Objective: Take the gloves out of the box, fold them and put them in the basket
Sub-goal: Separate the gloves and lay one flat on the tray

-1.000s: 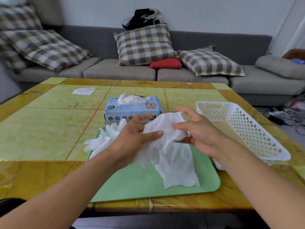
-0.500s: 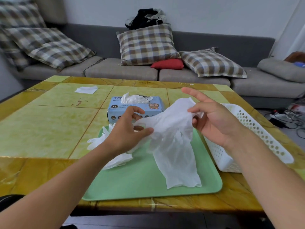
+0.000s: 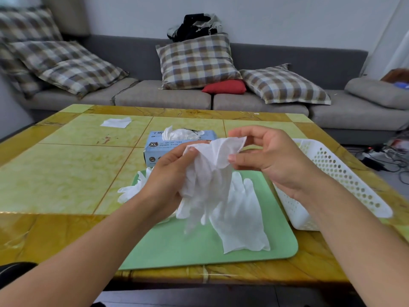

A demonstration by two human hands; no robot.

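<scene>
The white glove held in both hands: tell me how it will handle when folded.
The glove is probably very floppy: it hangs limp and crumpled between the left hand and right hand. It looks thin and light, so folds may spring open unless pressed flat on the tray.

A yellow-green tiled table (image 3: 66, 173) is seen carrying a green tray (image 3: 221, 251) at its near edge. A blue glove box (image 3: 155, 147) is set behind the tray, a white basket (image 3: 345, 173) to its right, and a white tissue (image 3: 115, 122) at the far left.
</scene>
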